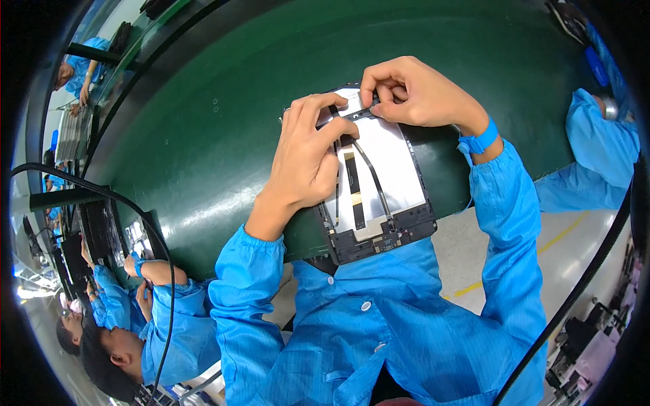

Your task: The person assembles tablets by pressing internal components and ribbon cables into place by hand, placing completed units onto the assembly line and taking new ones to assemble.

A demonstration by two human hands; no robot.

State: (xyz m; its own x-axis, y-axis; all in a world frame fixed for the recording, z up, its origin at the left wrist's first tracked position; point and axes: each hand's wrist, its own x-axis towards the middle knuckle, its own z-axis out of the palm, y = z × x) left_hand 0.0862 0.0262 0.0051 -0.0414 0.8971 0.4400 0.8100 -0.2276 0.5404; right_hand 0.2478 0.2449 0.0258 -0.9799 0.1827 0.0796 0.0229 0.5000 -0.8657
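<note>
An opened tablet [399, 169] lies on the green bench near its front edge, silver inner plate facing up inside a black frame. Dark flat cables [372, 177] run along the plate to a black section with a small circuit board [389, 240] at the near end. Across the far part lies a narrow black strip [359, 115]. My right hand [423, 95] pinches its right end between thumb and fingers. At the strip's left end, my left hand [305, 152] closes thumb and index finger around it, the palm over the tablet's left edge. Those fingers partly hide the strip.
The green bench top [223, 135] stretches away to the left and far side. Co-workers in blue sit at the left [172, 331] and right [602, 135]. Black cables [169, 284] hang at both sides. Several dark devices [101, 230] lie at the left.
</note>
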